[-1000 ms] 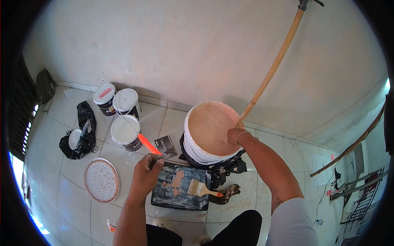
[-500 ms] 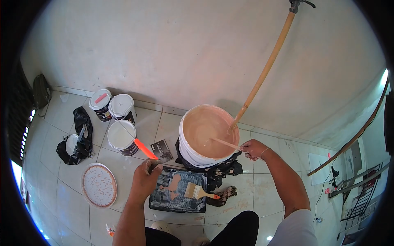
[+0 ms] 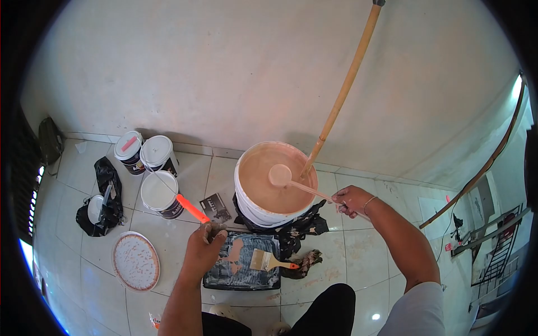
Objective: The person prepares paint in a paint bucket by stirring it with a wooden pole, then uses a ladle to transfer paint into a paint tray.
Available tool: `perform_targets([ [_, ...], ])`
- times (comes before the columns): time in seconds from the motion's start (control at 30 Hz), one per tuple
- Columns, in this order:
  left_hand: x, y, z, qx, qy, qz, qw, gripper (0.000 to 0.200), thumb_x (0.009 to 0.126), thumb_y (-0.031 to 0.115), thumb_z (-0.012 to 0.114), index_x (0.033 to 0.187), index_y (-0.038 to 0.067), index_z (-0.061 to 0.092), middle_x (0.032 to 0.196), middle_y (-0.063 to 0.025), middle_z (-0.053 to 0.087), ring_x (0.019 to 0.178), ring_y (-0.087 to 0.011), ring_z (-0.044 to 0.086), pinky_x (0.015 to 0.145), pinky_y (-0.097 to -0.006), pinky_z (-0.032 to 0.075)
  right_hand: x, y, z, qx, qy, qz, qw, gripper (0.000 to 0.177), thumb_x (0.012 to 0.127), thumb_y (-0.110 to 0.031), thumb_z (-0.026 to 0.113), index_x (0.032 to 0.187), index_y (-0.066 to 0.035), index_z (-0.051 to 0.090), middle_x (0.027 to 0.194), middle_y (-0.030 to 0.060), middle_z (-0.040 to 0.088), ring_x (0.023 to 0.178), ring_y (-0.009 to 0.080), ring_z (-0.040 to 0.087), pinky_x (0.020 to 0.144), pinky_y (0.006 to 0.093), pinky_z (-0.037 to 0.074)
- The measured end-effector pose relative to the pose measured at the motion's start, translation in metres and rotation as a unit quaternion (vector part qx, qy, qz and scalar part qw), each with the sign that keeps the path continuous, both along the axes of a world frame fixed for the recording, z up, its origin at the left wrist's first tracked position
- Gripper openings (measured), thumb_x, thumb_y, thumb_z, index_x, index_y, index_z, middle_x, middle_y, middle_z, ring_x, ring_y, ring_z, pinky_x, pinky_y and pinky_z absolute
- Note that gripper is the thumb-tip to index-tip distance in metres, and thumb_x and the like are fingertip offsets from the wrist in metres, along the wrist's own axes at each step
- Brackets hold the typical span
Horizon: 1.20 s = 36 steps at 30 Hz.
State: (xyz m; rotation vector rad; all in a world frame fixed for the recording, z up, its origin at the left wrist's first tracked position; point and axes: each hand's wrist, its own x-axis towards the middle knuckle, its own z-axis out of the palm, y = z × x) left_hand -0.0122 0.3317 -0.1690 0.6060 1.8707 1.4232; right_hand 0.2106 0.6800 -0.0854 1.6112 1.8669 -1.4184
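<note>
My right hand is closed around the handle of a ladle. Its round bowl, filled with pinkish paint, shows just over the paint in the big white bucket. A bamboo pole stands in the same bucket, leaning against its right rim. On the left, my left hand grips the orange handle of a paint roller; its thin wire frame reaches up toward a pink sleeve seen against a bucket lid. Below the hands lies a black paint tray smeared with paint, with a flat paintbrush across it.
Three smaller paint buckets stand by the wall at left. A paint-spotted round lid and a black plastic bag lie on the tiles. A crumpled rag sits beside the tray. A dark printed packet lies near the big bucket.
The ladle's bowl has risen out of the paint, now full. My right hand has moved slightly right. The left hand keeps its grip on the roller, and the view has shifted a little.
</note>
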Motion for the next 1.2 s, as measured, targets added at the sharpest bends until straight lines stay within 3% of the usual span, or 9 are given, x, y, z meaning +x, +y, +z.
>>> perform_targets([
  [0.47,-0.002,0.008,-0.010,0.023,0.002,0.010,1.000,0.019,0.087,0.012,0.061,0.098,-0.002,0.060,0.076,-0.0040,0.059,0.069,-0.0097,0.052,0.064,-0.0268,0.044,0.014,-0.011,0.052,0.055,-0.028,0.041,0.997,0.026,0.093,-0.018,0.055,0.108,0.001,0.062,0.060,0.0040,0.051,0.041,0.0105,0.041,0.038,0.0269,0.036],
  [0.7,-0.005,0.008,-0.009,0.019,0.003,0.012,1.000,0.019,0.087,0.012,0.061,0.098,-0.003,0.060,0.077,-0.0041,0.059,0.070,-0.0100,0.053,0.066,-0.0262,0.044,0.020,-0.014,0.072,0.054,-0.025,0.034,0.998,0.026,0.093,-0.018,0.056,0.110,0.001,0.060,0.060,0.0035,0.049,0.043,0.0103,0.041,0.038,0.0272,0.037],
  [0.77,-0.004,0.009,0.000,0.009,-0.009,0.010,1.000,0.018,0.088,0.011,0.059,0.099,-0.004,0.060,0.080,-0.0031,0.059,0.074,-0.0095,0.054,0.069,-0.0246,0.043,0.020,-0.014,0.078,0.036,-0.017,0.021,0.999,0.025,0.094,-0.019,0.056,0.108,0.001,0.061,0.061,0.0021,0.044,0.049,0.0101,0.041,0.041,0.0284,0.036],
  [0.87,-0.003,0.009,0.002,0.007,-0.004,0.011,1.000,0.018,0.088,0.011,0.059,0.099,-0.003,0.060,0.081,-0.0029,0.059,0.074,-0.0093,0.054,0.069,-0.0246,0.043,0.022,-0.008,0.082,0.023,-0.015,0.023,0.999,0.026,0.093,-0.018,0.056,0.112,0.001,0.058,0.064,0.0039,0.049,0.048,0.0103,0.043,0.040,0.0291,0.040],
  [1.2,-0.003,0.009,-0.003,0.015,0.006,0.012,1.000,0.019,0.087,0.011,0.060,0.101,-0.003,0.060,0.081,-0.0043,0.061,0.074,-0.0105,0.055,0.070,-0.0261,0.044,0.022,0.001,0.099,0.012,-0.058,0.045,0.997,0.027,0.094,-0.020,0.054,0.113,-0.001,0.056,0.062,0.0032,0.046,0.046,0.0113,0.041,0.042,0.0307,0.041],
])
